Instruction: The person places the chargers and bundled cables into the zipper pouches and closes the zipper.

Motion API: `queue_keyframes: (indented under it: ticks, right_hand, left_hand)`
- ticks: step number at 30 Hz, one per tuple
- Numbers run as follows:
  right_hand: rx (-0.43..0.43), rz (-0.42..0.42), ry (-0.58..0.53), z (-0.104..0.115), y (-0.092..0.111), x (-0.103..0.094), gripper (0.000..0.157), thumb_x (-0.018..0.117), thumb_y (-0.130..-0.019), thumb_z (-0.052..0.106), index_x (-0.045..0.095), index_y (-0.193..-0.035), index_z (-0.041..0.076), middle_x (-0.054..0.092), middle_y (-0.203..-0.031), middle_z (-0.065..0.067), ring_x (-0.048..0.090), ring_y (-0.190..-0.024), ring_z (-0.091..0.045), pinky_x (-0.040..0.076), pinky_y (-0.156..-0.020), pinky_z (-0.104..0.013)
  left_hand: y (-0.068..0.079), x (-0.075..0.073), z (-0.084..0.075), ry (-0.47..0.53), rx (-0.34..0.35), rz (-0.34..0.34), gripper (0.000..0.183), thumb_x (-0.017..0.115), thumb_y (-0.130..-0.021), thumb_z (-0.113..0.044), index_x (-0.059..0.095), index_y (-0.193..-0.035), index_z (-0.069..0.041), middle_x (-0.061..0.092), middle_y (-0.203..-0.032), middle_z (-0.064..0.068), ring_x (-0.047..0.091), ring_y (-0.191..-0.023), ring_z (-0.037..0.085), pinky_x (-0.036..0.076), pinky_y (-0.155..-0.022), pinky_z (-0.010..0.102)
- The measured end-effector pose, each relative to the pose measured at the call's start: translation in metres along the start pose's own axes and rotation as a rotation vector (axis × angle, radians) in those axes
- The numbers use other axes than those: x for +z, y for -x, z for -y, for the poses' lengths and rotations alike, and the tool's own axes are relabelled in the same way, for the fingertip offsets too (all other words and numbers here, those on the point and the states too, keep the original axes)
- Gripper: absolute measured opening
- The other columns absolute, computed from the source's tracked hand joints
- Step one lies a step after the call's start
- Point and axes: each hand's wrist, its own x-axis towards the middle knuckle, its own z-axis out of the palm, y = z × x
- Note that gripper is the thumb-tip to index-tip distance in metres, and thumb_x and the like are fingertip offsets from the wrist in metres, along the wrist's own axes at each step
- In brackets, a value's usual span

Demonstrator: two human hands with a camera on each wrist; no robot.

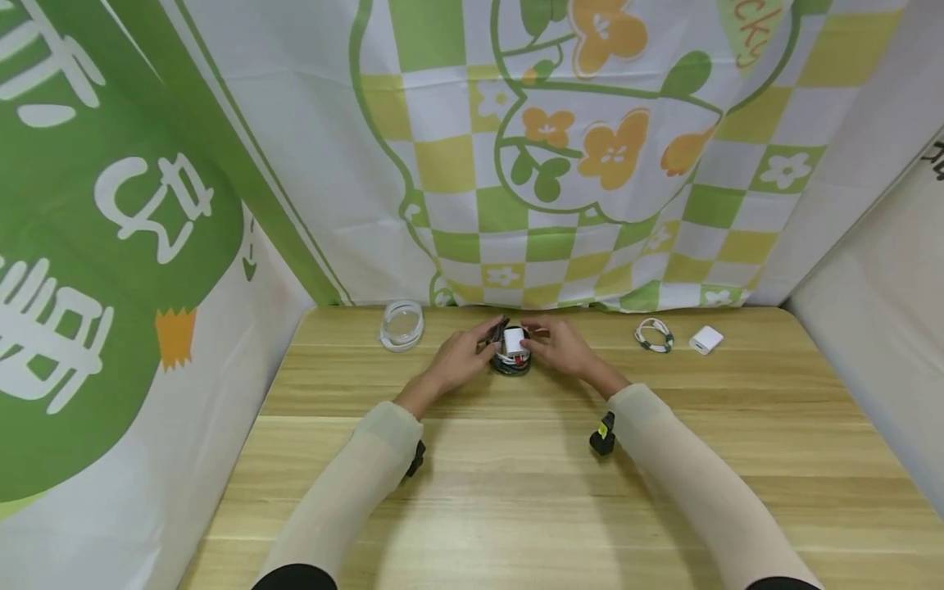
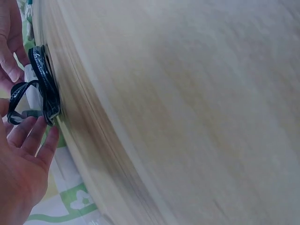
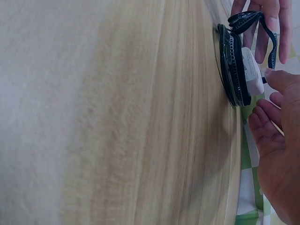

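Two hands flank a white charger point(image 1: 514, 341) on a coiled black cable point(image 1: 510, 369).
Head view: at nine o'clock the left hand point(image 1: 459, 359) seems to pinch the cable; at three, the right hand point(image 1: 565, 346) has relaxed fingers, thumb at the charger. Left wrist view: the coil sits near ten o'clock; keep it flat. Right wrist view: charger at two o'clock; steady it while easing the loose loop point(image 3: 271, 41).

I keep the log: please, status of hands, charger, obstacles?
Left hand at dark coil. Right hand at white charger. Charger over coil. White loop left, out of way.
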Motion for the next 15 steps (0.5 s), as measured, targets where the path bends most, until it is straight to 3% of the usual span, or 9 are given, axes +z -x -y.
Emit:
queue_keyframes:
  ticks: [2, 7, 9, 12, 15]
  right_hand:
    - [-0.003, -0.007, -0.001, -0.001, 0.000, -0.001, 0.043, 0.074, -0.101, 0.010, 0.064, -0.136, -0.011, 0.068, -0.134, -0.027, 0.068, -0.122, -0.043, 0.054, -0.108, -0.051]
    - [0.007, -0.024, 0.011, -0.005, 0.002, -0.003, 0.040, 0.069, -0.104, 0.012, 0.064, -0.136, -0.011, 0.068, -0.134, -0.027, 0.069, -0.120, -0.042, 0.056, -0.105, -0.052]
    - [0.019, -0.039, 0.012, -0.006, 0.003, -0.004, 0.038, 0.067, -0.106, 0.013, 0.064, -0.136, -0.010, 0.069, -0.133, -0.027, 0.070, -0.118, -0.043, 0.057, -0.103, -0.052]
    - [0.040, -0.059, 0.017, -0.005, 0.005, -0.005, 0.036, 0.065, -0.107, 0.015, 0.065, -0.135, -0.008, 0.070, -0.132, -0.026, 0.071, -0.115, -0.042, 0.058, -0.101, -0.052]
    - [0.045, -0.076, 0.015, -0.001, 0.006, -0.006, 0.036, 0.064, -0.107, 0.016, 0.066, -0.133, -0.009, 0.071, -0.131, -0.026, 0.072, -0.114, -0.042, 0.058, -0.100, -0.052]
  left_hand:
    - [-0.001, -0.001, -0.001, 0.015, 0.003, 0.003, 0.058, 0.058, -0.110, -0.031, 0.043, -0.163, -0.016, 0.065, -0.147, 0.010, 0.062, -0.134, 0.028, 0.049, -0.113, 0.050]
    - [-0.002, -0.003, -0.003, 0.026, -0.005, -0.011, 0.052, 0.049, -0.114, -0.036, 0.047, -0.161, -0.014, 0.073, -0.131, 0.011, 0.072, -0.104, 0.030, 0.052, -0.104, 0.050]
    - [-0.004, -0.004, -0.003, 0.013, 0.002, -0.023, 0.047, 0.045, -0.115, -0.031, 0.050, -0.159, -0.014, 0.073, -0.131, 0.012, 0.071, -0.103, 0.032, 0.052, -0.103, 0.050]
    - [-0.009, -0.005, -0.004, -0.029, 0.031, -0.039, 0.043, 0.046, -0.114, -0.020, 0.055, -0.155, -0.011, 0.067, -0.144, 0.011, 0.067, -0.120, 0.031, 0.050, -0.111, 0.050]
    - [-0.013, -0.005, -0.003, -0.058, 0.054, -0.035, 0.042, 0.049, -0.111, -0.012, 0.056, -0.153, -0.008, 0.066, -0.146, 0.012, 0.067, -0.125, 0.034, 0.049, -0.112, 0.051]
